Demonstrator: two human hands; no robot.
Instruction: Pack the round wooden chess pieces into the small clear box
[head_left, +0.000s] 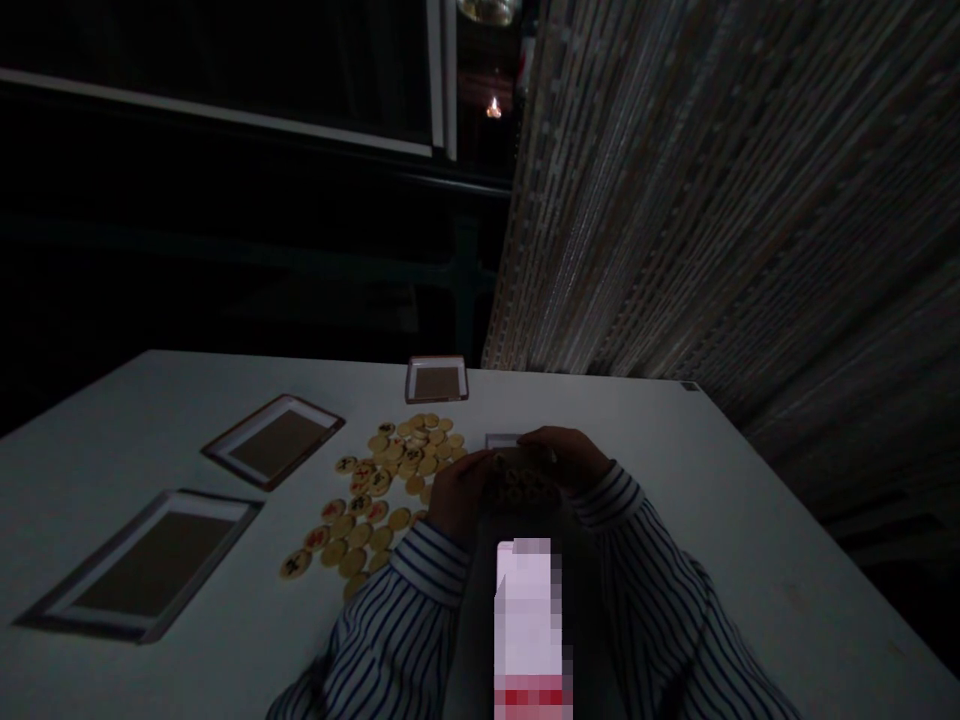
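Note:
Both my hands are at a small shallow box near the middle of the white table. Several round pieces show dimly at its near side. My left hand has its fingers curled at the box's left side, and my right hand closes on its right side. Shadow hides most of the fingers and the box. Just left of my left hand, a loose spread of pale wooden Chinese chess pieces lies on the table, some showing red or black characters.
On the white table, three shallow rectangular trays with brown bases stand apart: a far tray, a left tray and a near-left tray. A blurred bright object sits between my forearms. A string curtain hangs behind.

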